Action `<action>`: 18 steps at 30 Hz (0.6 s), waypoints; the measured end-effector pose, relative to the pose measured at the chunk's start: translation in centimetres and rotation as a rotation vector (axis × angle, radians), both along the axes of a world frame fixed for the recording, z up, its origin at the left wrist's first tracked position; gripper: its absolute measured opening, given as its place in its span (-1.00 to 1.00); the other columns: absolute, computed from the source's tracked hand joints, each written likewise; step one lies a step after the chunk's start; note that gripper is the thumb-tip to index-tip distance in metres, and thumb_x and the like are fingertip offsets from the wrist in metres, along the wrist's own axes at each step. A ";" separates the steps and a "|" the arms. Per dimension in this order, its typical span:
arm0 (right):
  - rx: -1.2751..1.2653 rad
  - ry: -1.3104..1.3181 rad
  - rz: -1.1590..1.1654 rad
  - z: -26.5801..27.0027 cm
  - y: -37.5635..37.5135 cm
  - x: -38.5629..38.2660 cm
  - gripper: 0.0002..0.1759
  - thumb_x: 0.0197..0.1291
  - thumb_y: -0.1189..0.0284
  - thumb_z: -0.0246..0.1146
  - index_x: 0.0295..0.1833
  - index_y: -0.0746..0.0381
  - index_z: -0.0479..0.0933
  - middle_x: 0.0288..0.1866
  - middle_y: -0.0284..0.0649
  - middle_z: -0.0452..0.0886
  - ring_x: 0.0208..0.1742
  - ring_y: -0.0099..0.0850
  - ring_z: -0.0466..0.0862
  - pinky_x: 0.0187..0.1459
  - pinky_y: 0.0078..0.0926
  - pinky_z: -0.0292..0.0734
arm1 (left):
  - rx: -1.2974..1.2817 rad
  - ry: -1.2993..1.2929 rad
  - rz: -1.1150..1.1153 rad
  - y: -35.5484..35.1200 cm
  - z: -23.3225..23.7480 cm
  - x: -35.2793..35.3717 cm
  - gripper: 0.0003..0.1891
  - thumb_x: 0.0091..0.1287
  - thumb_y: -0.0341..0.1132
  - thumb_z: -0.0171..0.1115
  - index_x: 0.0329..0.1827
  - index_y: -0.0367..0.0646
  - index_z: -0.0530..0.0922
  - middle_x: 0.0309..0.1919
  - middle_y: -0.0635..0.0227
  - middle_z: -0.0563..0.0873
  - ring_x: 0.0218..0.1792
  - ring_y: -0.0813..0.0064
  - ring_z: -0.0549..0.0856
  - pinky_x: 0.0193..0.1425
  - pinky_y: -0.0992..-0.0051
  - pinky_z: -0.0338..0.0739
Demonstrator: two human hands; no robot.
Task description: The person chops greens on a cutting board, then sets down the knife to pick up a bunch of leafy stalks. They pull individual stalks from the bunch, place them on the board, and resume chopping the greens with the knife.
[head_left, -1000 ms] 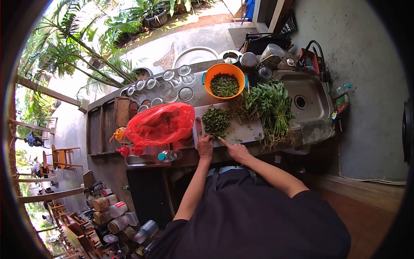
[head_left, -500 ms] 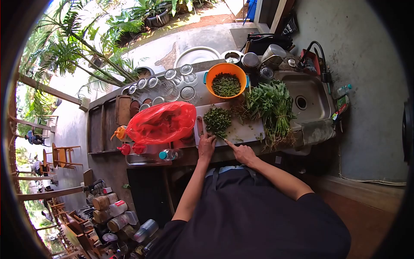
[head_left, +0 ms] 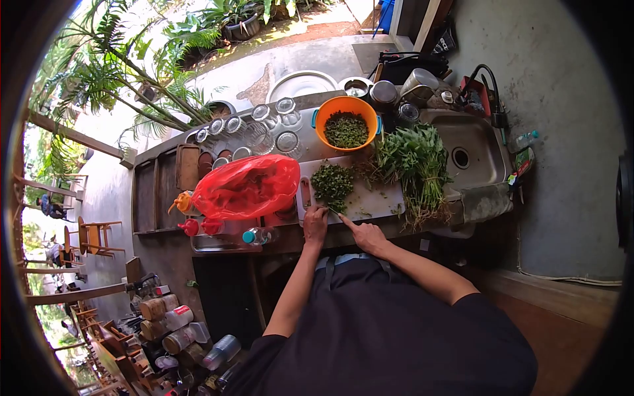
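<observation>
Since a second ago both hands have crept slightly up the board to the chopped greens at the frame's centre, the left hand curled there, whether gripping I cannot tell, the right hand closed on a knife, so chopping seems to continue.

- We find no word, brand, number or sign that we can read anywhere in this view.
- The jars at the lower left carry pale labels, but for us they are too small and blurred to make out any letters.
- The bottle with the teal cap lying at the counter's near edge shows no print that we can make out.
- The packet at the right of the sink shows red and green print, and we cannot resolve a single letter on it.
</observation>
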State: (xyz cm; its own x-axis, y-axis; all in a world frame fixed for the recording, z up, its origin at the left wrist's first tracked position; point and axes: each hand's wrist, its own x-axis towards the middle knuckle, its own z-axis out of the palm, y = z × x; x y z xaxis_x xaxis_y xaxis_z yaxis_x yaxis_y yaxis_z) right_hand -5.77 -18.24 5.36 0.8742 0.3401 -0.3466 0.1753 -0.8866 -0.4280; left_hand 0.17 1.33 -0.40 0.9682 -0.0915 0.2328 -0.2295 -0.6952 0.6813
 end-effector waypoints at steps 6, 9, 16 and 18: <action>-0.005 -0.015 0.004 -1.2 0.8 1.3 -0.07 0.29 0.52 0.01 0.66 -0.38 -0.17 -0.34 0.10 0.69 -0.32 0.08 0.73 -0.19 0.09 0.65 | -0.009 -0.032 -0.010 -0.1 -0.3 0.0 -0.91 0.19 -0.50 0.34 -0.26 -0.23 0.74 -0.27 0.20 0.73 -0.14 0.14 0.72 0.00 0.26 0.61; 0.002 -0.095 0.004 -1.7 1.9 1.9 -0.08 0.31 0.50 0.00 0.67 -0.37 -0.19 -0.38 0.09 0.68 -0.36 0.08 0.71 -0.24 0.10 0.63 | 0.006 -0.027 -0.011 -0.1 0.3 -0.2 -0.92 0.20 -0.49 0.33 -0.27 -0.22 0.74 -0.28 0.20 0.72 -0.15 0.14 0.72 -0.01 0.25 0.61; -0.026 -0.037 0.019 -1.0 0.4 1.0 -0.03 0.27 0.53 0.00 0.66 -0.42 -0.22 -0.33 0.09 0.70 -0.31 0.08 0.73 -0.17 0.08 0.65 | -0.013 -0.031 0.020 -0.1 -0.1 -0.2 -0.93 0.23 -0.48 0.33 -0.24 -0.20 0.69 -0.26 0.19 0.72 -0.12 0.12 0.69 0.01 0.24 0.58; -0.015 -0.016 0.025 -1.4 -0.5 0.4 -0.03 0.28 0.53 0.00 0.66 -0.42 -0.22 -0.33 0.08 0.69 -0.32 0.08 0.73 -0.18 0.07 0.65 | -0.003 -0.025 0.009 -0.1 -0.4 -0.3 -0.92 0.23 -0.47 0.33 -0.24 -0.20 0.68 -0.26 0.18 0.72 -0.12 0.12 0.69 0.02 0.24 0.58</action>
